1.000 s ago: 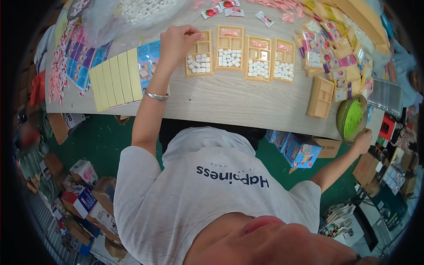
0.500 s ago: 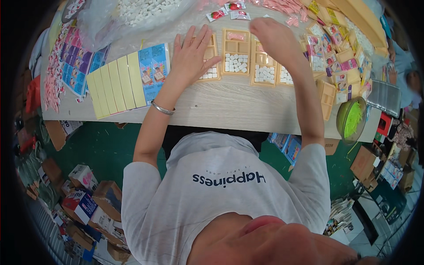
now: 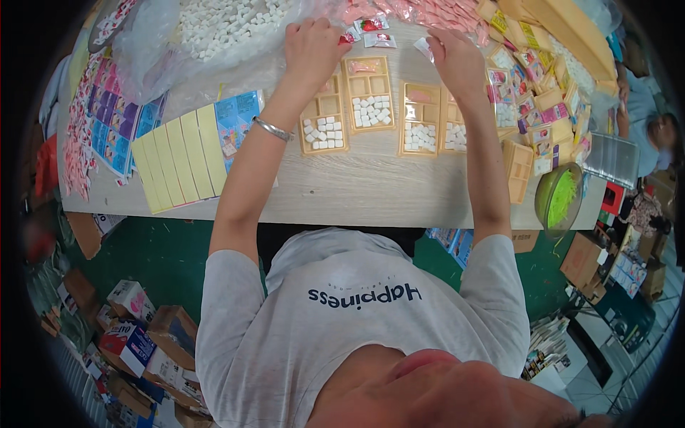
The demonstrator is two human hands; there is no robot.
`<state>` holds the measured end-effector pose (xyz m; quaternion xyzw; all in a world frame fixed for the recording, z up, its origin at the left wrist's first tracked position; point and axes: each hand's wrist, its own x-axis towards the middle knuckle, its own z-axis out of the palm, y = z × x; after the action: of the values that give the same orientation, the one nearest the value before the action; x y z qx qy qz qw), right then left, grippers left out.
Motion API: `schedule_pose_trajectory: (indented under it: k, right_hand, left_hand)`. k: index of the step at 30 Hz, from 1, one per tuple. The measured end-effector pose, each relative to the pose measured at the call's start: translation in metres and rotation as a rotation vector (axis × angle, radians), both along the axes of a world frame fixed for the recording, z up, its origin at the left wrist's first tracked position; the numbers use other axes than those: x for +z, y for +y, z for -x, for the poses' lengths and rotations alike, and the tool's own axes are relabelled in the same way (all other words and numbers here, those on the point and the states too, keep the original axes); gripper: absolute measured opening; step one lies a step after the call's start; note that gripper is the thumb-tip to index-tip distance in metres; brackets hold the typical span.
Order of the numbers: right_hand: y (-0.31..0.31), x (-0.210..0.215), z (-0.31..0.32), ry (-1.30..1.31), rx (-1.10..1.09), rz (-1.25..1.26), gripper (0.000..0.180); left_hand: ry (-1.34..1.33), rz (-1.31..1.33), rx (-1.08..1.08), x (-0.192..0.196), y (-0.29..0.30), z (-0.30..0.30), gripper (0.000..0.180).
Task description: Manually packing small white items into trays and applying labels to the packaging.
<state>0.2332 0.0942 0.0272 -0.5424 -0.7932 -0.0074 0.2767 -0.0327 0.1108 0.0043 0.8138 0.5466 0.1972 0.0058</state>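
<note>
Four-sided beige plastic trays stand in a row on the table (image 3: 342, 189): a left tray (image 3: 325, 107), a second tray (image 3: 369, 85) and a third tray (image 3: 419, 114), with a fourth tray (image 3: 452, 114) partly under my right arm. White cubes fill their near compartments, and small pink packets lie in some far ones. Beyond the left tray, my left hand (image 3: 312, 48) is closed at the fingertips on a red-and-white sachet (image 3: 348, 36). My right hand (image 3: 457, 60) pinches a white sachet (image 3: 424, 48) beyond the third tray. Two more sachets (image 3: 374, 26) lie between the hands.
A clear bag of white cubes (image 3: 228, 28) lies at the far left, near yellow and blue printed cards (image 3: 185, 153). Pink packets (image 3: 428, 13) are heaped at the back. Filled trays (image 3: 535, 93) pile up at right, beside a bowl of green shreds (image 3: 560, 196).
My left hand has left the left tray and moved up to the sachets, its spread fingers now closed. My right hand has shifted to the white sachet. The second and third trays stand farther apart.
</note>
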Motion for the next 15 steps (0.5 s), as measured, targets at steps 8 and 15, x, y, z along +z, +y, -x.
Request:
schedule_pose_trajectory:
  k: [8, 15]
  right_hand:
    - [0.002, -0.019, -0.027, -0.164, -0.009, 0.09, 0.016]
    - [-0.009, 0.01, 0.046, -0.122, 0.341, 0.012, 0.015]
  left_hand:
    - [-0.225, 0.064, -0.077, 0.015, -0.006, 0.025, 0.02]
    - [-0.091, 0.269, -0.103, 0.034, -0.054, 0.056, 0.011]
